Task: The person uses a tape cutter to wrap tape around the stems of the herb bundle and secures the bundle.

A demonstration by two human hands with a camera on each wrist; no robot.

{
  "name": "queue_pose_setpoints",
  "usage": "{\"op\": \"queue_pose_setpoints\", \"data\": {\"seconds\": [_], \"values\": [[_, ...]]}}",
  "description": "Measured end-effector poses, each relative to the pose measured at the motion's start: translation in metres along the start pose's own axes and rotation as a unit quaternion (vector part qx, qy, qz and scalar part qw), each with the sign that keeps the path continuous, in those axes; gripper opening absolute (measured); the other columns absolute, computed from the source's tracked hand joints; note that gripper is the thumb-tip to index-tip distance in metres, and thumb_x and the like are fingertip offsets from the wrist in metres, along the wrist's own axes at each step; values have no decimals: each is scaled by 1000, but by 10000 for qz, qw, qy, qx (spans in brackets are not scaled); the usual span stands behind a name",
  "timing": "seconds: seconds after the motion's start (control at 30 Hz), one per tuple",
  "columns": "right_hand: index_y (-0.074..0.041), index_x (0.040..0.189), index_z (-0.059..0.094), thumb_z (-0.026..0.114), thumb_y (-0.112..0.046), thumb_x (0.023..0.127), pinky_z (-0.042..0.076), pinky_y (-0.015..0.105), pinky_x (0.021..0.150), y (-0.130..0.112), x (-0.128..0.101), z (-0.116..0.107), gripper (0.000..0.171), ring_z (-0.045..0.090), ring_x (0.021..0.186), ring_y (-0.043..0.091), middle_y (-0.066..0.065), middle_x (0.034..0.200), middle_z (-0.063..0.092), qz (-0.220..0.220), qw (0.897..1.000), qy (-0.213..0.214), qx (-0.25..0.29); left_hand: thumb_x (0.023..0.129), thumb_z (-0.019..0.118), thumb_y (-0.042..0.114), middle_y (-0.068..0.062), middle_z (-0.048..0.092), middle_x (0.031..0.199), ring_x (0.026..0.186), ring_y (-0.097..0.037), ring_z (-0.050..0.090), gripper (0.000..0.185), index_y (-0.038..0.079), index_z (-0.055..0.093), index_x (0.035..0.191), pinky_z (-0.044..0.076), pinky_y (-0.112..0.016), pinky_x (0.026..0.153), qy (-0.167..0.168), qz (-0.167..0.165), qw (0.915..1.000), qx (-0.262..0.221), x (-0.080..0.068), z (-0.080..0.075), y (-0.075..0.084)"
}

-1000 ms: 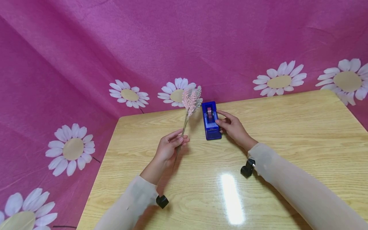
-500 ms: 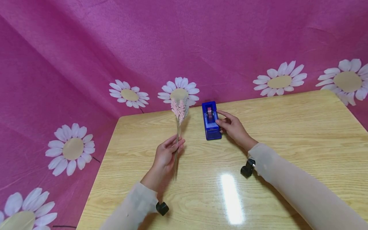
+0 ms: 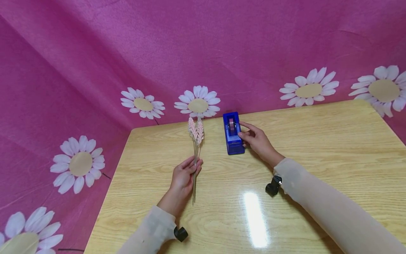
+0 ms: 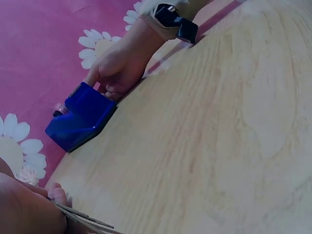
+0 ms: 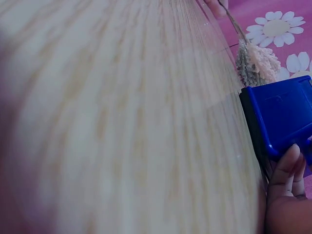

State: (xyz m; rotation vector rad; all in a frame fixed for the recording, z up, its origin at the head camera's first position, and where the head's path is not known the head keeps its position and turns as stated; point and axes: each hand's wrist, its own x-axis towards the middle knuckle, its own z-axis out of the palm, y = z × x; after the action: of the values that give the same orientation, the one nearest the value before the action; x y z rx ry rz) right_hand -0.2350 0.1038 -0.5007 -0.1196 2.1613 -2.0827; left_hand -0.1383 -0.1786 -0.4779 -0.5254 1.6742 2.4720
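Observation:
In the head view, a small bunch of pink and pale dried-looking flowers (image 3: 196,132) points away from me, its thin stems pinched between the thumb and fingers of my left hand (image 3: 182,178). To the right, a blue tape dispenser (image 3: 234,139) with a roll of tape stands near the table's back edge. My right hand (image 3: 260,143) holds its right side, thumb toward the near part and a finger farther back. The right wrist view shows grey heads beside the pink flowers (image 5: 263,63). In the left wrist view, my left hand (image 4: 24,204) hides most of the bunch.
The wood-grain table (image 3: 304,141) has a bright light reflection in front. Behind it and on the left hangs a magenta cloth (image 3: 241,46) printed with large white daisies. A small black camera sits on each wrist.
My left hand has drawn the flowers toward me and slightly left, away from the tape dispenser; the bunch has turned from leaning right to nearly straight. My right hand and the dispenser have stayed still.

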Motion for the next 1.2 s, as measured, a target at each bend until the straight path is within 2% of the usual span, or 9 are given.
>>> {"op": "queue_pose_setpoints", "data": {"seconds": [0.13, 0.23, 0.43, 0.6, 0.83, 1.07, 1.2], "values": [[-14, 156, 47, 64, -20, 104, 56, 22, 69, 0, 0, 0, 54, 57, 80, 9, 4, 97, 58, 32, 10000, -4, 51, 100, 45, -17, -33, 60, 135, 111, -21, 71, 44, -18, 44, 144, 56, -25, 92, -89, 217, 9997, -96, -3, -4, -4], [-13, 156, 47, 64, -19, 104, 56, 22, 69, 1, 0, 0, 54, 57, 80, 9, 3, 97, 58, 31, 10000, -3, 75, 100, 48, -16, -31, 61, 135, 114, -23, 70, 45, -19, 44, 144, 56, -24, 92, -153, 316, 9993, -113, -5, -4, -4], [-13, 156, 47, 64, -20, 104, 55, 22, 69, 2, 1, 0, 55, 57, 80, 9, 2, 95, 57, 12, 10000, 19, 50, 102, 47, -13, -33, 50, 148, 132, -29, 58, 47, -16, 41, 148, 53, -22, 94, 73, 126, 9995, 297, -1, -1, -3], [-14, 156, 47, 64, -20, 104, 55, 22, 70, 2, 1, 0, 55, 57, 81, 9, 3, 96, 57, 37, 10000, 1, 56, 102, 48, -12, -30, 54, 145, 125, -23, 61, 43, -16, 46, 145, 51, -21, 91, 299, 99, 9983, 497, -1, 2, 3], [-14, 156, 46, 64, -19, 104, 55, 21, 70, -1, 0, 0, 55, 56, 81, 8, 3, 96, 55, 100, 9998, -11, 166, 103, 47, -10, -33, 50, 146, 123, -23, 58, 42, -18, 46, 144, 44, -31, 108, 321, 131, 9969, 704, -3, 2, 12], [-14, 158, 43, 64, -18, 104, 56, 23, 70, -1, 1, 0, 58, 57, 81, 8, 3, 97, 57, 161, 9997, -47, 168, 102, 47, -9, -33, 50, 147, 128, -28, 52, 42, -17, 47, 143, 44, -34, 105, 299, 190, 9941, 1027, 0, 3, 13], [-15, 158, 44, 64, -18, 104, 56, 23, 71, -2, 1, 0, 57, 58, 82, 9, 4, 99, 58, 212, 9997, -42, 101, 102, 48, -8, -32, 49, 148, 136, -33, 47, 43, -17, 47, 144, 39, -41, 110, 244, 152, 9922, 1216, -1, 5, 15]]}}
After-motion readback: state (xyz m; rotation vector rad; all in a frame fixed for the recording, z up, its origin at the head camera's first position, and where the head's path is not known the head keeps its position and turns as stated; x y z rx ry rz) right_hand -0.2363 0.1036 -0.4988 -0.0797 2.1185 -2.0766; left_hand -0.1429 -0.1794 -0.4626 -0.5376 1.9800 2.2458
